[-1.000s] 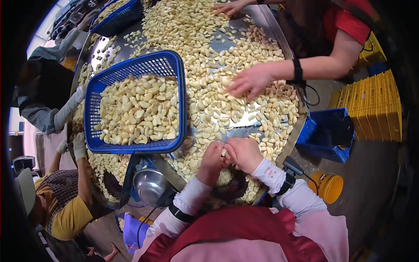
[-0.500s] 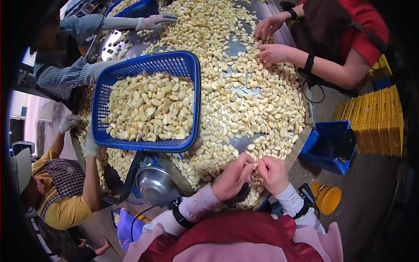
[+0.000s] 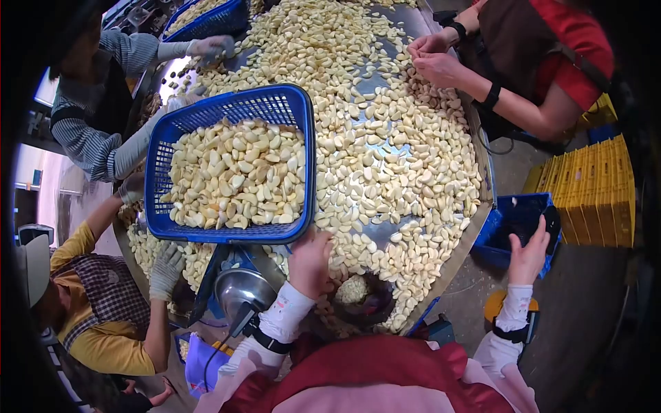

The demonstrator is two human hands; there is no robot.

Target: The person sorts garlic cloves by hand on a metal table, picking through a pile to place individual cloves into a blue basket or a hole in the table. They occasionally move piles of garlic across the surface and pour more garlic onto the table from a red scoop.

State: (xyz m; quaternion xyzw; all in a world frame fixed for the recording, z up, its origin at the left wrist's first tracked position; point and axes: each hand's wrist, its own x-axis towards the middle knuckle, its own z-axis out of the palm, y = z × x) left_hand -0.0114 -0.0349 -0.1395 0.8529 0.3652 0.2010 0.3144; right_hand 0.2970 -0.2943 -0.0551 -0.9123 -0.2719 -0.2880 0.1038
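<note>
Pale peeled cloves lie spread over a metal table. A blue basket full of cloves stands at the left of the table. My left hand is just below the basket's lower right corner, over the cloves, its fingers bent; what they hold, if anything, is hidden. Off the table's right edge, my right hand is open beside a blue crate, thumb and fingers apart. A small pale piece shows above the crate. Between my hands, a round dark opening holds a pale heap.
Three co-workers are around the table: striped sleeves upper left, a yellow shirt lower left, bare forearms upper right. Also in view are a metal bowl, yellow crates, a yellow bucket and another blue basket.
My hands have parted: the left moved left towards the basket, the right moved right to the blue crate and opened. The round opening is uncovered. The upper-right co-worker's hands have lifted off the cloves.
</note>
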